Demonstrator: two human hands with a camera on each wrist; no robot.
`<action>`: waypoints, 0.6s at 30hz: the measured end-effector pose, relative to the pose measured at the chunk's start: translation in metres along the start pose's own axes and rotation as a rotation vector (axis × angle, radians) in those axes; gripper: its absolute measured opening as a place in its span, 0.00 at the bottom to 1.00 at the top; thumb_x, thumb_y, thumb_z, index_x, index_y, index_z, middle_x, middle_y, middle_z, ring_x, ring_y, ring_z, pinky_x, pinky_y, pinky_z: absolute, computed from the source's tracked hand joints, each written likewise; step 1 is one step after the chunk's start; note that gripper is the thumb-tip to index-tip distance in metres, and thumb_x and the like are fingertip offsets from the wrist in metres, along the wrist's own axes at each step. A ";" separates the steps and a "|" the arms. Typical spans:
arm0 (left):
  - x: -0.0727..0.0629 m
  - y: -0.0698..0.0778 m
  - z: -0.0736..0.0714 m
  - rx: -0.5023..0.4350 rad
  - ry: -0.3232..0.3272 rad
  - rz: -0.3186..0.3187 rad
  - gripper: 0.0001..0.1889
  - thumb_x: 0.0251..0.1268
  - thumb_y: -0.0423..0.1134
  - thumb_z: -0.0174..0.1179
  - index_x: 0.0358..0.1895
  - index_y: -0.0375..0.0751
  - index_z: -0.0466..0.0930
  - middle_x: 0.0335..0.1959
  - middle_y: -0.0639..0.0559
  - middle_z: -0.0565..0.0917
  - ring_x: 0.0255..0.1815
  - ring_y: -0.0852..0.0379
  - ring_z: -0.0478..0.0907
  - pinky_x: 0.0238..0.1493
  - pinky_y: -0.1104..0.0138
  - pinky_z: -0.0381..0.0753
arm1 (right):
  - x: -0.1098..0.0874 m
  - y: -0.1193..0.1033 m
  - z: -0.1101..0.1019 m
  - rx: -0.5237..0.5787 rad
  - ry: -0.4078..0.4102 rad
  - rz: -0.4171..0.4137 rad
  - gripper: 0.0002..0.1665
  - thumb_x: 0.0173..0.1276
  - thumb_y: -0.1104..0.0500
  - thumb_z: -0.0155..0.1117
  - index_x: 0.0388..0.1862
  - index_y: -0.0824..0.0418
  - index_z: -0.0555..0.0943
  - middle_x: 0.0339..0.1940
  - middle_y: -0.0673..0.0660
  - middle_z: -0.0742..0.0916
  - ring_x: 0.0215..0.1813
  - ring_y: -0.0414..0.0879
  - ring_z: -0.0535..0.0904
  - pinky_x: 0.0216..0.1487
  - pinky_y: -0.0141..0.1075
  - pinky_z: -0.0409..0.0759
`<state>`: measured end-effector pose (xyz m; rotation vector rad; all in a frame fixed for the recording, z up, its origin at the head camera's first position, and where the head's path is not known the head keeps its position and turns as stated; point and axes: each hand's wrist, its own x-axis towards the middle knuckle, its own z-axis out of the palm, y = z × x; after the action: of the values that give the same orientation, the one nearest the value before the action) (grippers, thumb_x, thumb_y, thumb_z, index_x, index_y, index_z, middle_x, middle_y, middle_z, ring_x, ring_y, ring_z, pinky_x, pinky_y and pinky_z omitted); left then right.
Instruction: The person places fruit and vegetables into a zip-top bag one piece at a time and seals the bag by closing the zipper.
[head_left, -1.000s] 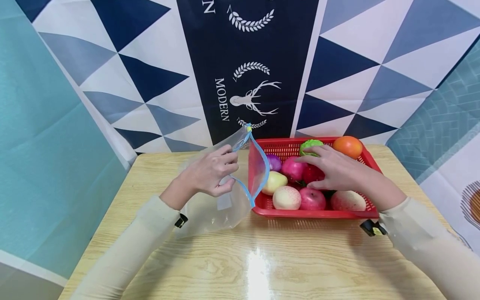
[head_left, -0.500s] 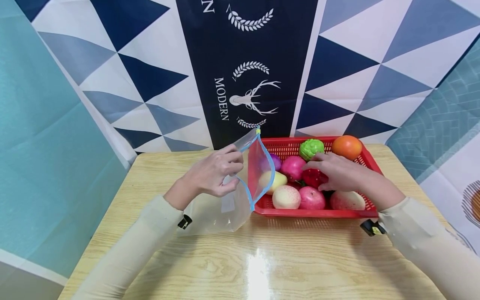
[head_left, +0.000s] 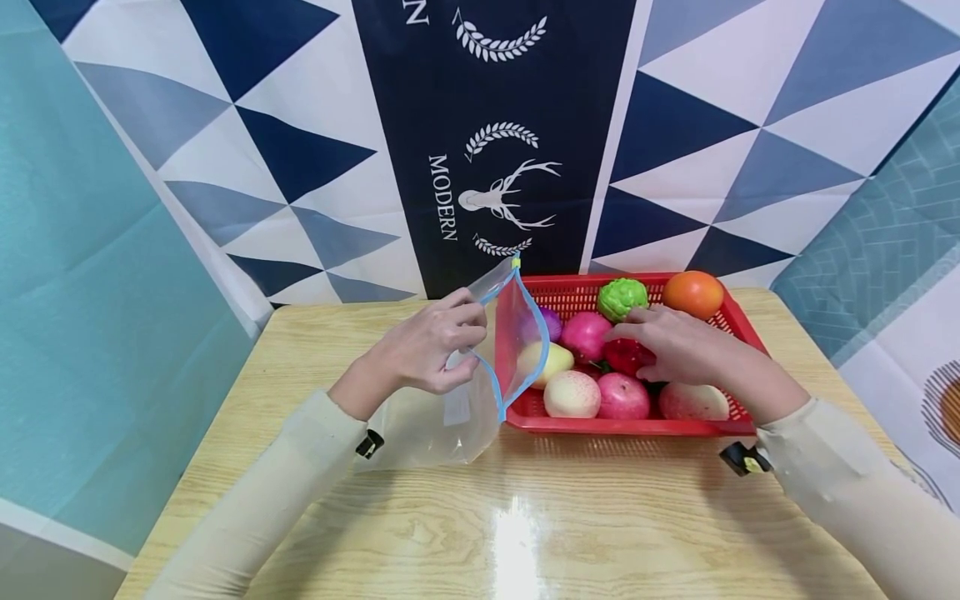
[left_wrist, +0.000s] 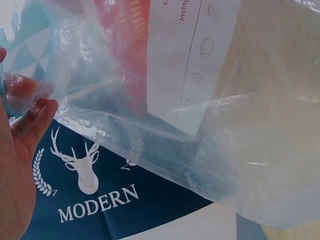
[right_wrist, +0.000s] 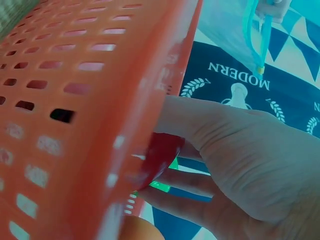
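In the head view my left hand pinches the rim of a clear zip bag with a blue seal and a yellow slider. The bag's mouth gapes towards the red basket and overlaps its left end. A printed label shows on the bag in the left wrist view. My right hand reaches into the basket, thumb and fingers curled round a shiny dark red fruit. In the right wrist view that fruit sits between thumb and fingers, partly hidden by the basket wall.
Around it in the basket lie a green vegetable, an orange fruit, a pink fruit, a yellow fruit, a pale peach, a pinkish-red apple and more. The wooden table meets a patterned cloth behind.
My right hand has drawn slightly back from over the green vegetable and closed round the dark red fruit. My left hand has shifted a little right, bringing the bag's mouth further over the basket.
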<state>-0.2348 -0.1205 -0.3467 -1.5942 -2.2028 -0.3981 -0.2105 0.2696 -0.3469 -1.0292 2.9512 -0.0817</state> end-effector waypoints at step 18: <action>0.000 -0.001 0.000 -0.003 -0.005 -0.015 0.09 0.65 0.41 0.58 0.28 0.42 0.78 0.40 0.46 0.86 0.51 0.47 0.80 0.55 0.55 0.86 | -0.004 -0.011 -0.026 0.059 0.105 0.005 0.38 0.56 0.60 0.91 0.68 0.56 0.89 0.65 0.65 0.90 0.67 0.65 0.86 0.59 0.63 0.92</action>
<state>-0.2353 -0.1210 -0.3470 -1.5831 -2.2196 -0.4032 -0.2018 0.2647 -0.3199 -1.0417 3.0236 -0.2290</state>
